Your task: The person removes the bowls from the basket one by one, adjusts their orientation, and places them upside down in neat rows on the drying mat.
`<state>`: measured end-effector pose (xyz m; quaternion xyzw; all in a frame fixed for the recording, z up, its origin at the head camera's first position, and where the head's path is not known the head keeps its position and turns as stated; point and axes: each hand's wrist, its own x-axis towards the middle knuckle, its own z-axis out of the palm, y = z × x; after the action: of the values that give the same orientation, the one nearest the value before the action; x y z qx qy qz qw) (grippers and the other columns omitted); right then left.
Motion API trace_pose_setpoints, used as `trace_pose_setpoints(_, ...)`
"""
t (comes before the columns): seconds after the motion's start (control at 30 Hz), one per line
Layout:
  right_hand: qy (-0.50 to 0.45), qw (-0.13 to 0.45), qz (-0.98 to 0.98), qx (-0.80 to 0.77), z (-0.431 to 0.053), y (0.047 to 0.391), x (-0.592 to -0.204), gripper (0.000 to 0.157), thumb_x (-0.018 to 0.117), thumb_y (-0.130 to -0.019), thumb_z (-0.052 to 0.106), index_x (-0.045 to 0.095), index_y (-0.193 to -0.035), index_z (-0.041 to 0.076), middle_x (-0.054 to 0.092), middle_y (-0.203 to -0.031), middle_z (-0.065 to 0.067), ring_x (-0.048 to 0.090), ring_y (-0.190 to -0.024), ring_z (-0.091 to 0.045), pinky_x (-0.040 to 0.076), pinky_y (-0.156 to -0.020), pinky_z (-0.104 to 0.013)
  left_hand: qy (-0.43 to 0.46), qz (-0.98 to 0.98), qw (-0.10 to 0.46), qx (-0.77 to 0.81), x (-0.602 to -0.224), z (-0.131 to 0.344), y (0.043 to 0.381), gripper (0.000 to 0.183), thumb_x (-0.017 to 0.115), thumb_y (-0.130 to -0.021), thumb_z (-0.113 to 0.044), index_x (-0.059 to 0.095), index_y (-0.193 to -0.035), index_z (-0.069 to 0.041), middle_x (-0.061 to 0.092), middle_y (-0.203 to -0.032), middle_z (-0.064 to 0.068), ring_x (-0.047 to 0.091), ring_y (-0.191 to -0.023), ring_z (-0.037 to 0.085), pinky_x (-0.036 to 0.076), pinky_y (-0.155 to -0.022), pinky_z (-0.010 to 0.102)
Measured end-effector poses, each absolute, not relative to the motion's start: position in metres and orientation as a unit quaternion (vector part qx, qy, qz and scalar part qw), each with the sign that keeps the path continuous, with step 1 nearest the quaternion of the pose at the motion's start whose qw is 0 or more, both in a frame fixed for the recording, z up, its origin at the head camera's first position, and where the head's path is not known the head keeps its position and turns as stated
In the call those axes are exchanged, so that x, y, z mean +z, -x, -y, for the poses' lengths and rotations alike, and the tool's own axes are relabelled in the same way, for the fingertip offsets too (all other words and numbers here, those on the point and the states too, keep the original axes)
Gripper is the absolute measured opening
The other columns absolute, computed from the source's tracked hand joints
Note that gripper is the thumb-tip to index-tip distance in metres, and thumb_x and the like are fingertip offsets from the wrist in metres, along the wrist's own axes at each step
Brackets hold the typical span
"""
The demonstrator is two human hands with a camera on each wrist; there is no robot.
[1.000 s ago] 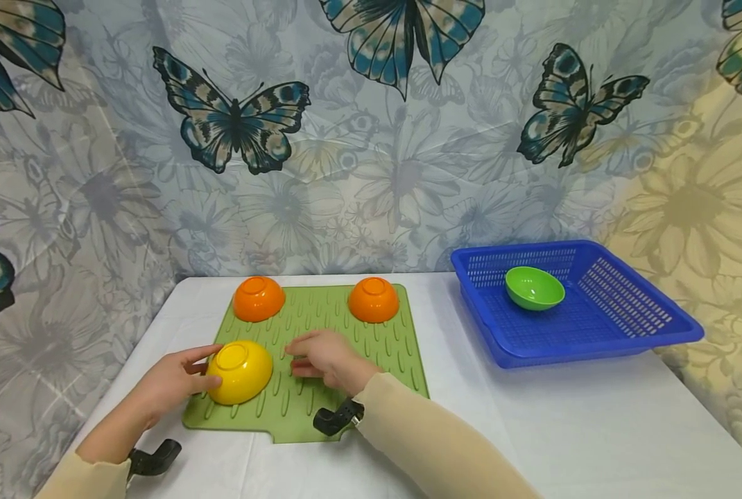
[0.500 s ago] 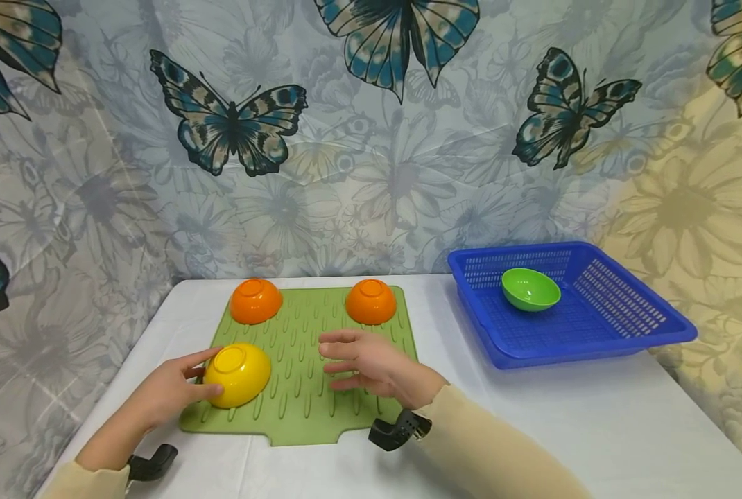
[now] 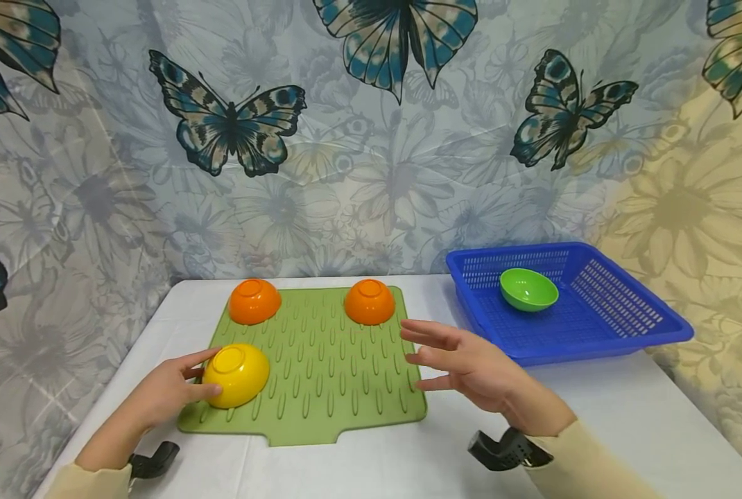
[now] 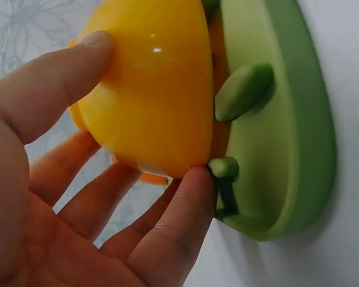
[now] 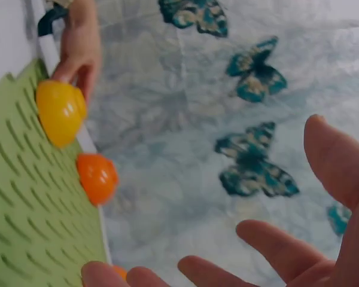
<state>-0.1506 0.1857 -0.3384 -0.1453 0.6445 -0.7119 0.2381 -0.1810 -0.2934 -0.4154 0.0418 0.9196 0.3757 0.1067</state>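
Observation:
A yellow bowl (image 3: 237, 375) lies upside down on the near left of the green ridged drying mat (image 3: 321, 360). My left hand (image 3: 166, 391) holds its left side; in the left wrist view the thumb (image 4: 78, 66) lies on the wall of the bowl and the fingertips reach its rim. Two orange bowls, one at the far left (image 3: 255, 302) and one at the far right (image 3: 369, 303), also sit upside down on the mat. My right hand (image 3: 471, 367), fingers spread and nothing in it, hovers past the mat's right edge, in front of the basket.
A blue plastic basket (image 3: 571, 353) stands at the right of the white-covered table (image 3: 458, 443). Inside it a green bowl (image 3: 529, 290) sits upright. A butterfly-printed cloth (image 3: 402, 194) hangs behind the table.
My right hand has moved right from over the middle of the mat to beyond its edge, its fingers spreading. The left hand and the yellow bowl have stayed in place.

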Motion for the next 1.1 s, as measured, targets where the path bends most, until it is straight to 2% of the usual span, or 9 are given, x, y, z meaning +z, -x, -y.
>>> trace_pose_setpoints(0.13,0.181,0.207,-0.641,-0.716,-0.230,0.143,-0.329,0.057,0.051,-0.106,0.013,0.028,-0.157,0.006,0.022,-0.160,-0.022,0.042,-0.136,-0.034,0.045,-0.099,-0.057,-0.044,-0.920,0.109,0.373,-0.416,0.294,0.181,0.090,0.084,-0.079,-0.043,0.044,-0.150,-0.005,0.052,-0.137,0.030,0.047,-0.125,0.050,0.042,-0.094,0.067)
trace_pose_setpoints(0.33,0.238,0.183,-0.600,-0.741,-0.296,0.147,-0.317,0.051,0.034,-0.110,0.010,0.025,-0.160,0.017,0.032,-0.157,-0.002,0.044,-0.136,-0.023,0.045,-0.101,-0.053,-0.044,-0.920,0.113,0.374,-0.414,0.295,0.181,0.090,0.083,-0.080,-0.042,0.044,-0.151,-0.005,0.050,-0.139,0.030,0.046,-0.126,0.051,0.039,-0.095,0.069)
trace_pose_setpoints(0.53,0.251,0.204,-0.504,-0.801,-0.360,0.165,-0.310,0.052,0.022,-0.109,0.007,0.029,-0.159,0.019,0.039,-0.153,-0.003,0.045,-0.135,-0.031,0.040,-0.103,-0.056,-0.042,-0.916,0.120,0.381,-0.411,0.293,0.181,0.089,0.084,-0.080,-0.040,0.043,-0.151,-0.004,0.047,-0.142,0.031,0.045,-0.127,0.051,0.038,-0.096,0.070)
trace_pose_setpoints(0.73,0.193,0.219,-0.473,-0.831,-0.408,0.188,-0.308,0.053,0.021,-0.109,0.005,0.045,-0.152,0.024,0.052,-0.143,-0.003,0.054,-0.126,-0.035,0.042,-0.100,-0.058,-0.032,-0.917,0.127,0.377,-0.411,0.292,0.181,0.090,0.084,-0.080,-0.040,0.042,-0.151,-0.004,0.046,-0.143,0.032,0.044,-0.128,0.052,0.038,-0.096,0.070)
trace_pose_setpoints(0.83,0.169,0.217,-0.482,-0.832,-0.424,0.201,-0.308,0.052,0.022,-0.109,0.005,0.049,-0.148,0.025,0.053,-0.139,-0.002,0.056,-0.123,-0.035,0.044,-0.099,-0.059,-0.031,-0.916,0.128,0.379,-0.411,0.292,0.181,0.089,0.084,-0.080,-0.039,0.042,-0.151,-0.004,0.046,-0.142,0.032,0.044,-0.128,0.052,0.038,-0.096,0.070)
trace_pose_setpoints(0.9,0.145,0.205,-0.502,-0.828,-0.433,0.209,-0.308,0.050,0.025,-0.109,0.005,0.052,-0.146,0.026,0.046,-0.142,-0.001,0.059,-0.119,-0.035,0.046,-0.097,-0.059,-0.031,-0.916,0.127,0.380,-0.410,0.292,0.181,0.088,0.084,-0.081,-0.038,0.043,-0.151,-0.004,0.046,-0.142,0.032,0.044,-0.128,0.052,0.039,-0.096,0.069)
trace_pose_setpoints(0.97,0.113,0.192,-0.526,-0.821,-0.440,0.217,-0.307,0.047,0.029,-0.109,0.007,0.055,-0.142,0.028,0.029,-0.151,-0.004,0.061,-0.115,-0.034,0.048,-0.095,-0.059,-0.031,-0.916,0.125,0.380,-0.410,0.292,0.181,0.088,0.084,-0.081,-0.038,0.043,-0.151,-0.004,0.047,-0.142,0.032,0.043,-0.128,0.052,0.039,-0.095,0.070)
trace_pose_setpoints(1.1,0.040,0.174,-0.576,-0.798,-0.450,0.232,-0.307,0.039,0.036,-0.109,0.013,0.061,-0.130,0.034,-0.011,-0.155,-0.011,0.065,-0.105,-0.030,0.048,-0.093,-0.061,-0.029,-0.916,0.126,0.379,-0.411,0.292,0.182,0.088,0.084,-0.081,-0.039,0.043,-0.151,-0.005,0.047,-0.142,0.031,0.043,-0.128,0.052,0.038,-0.095,0.070)
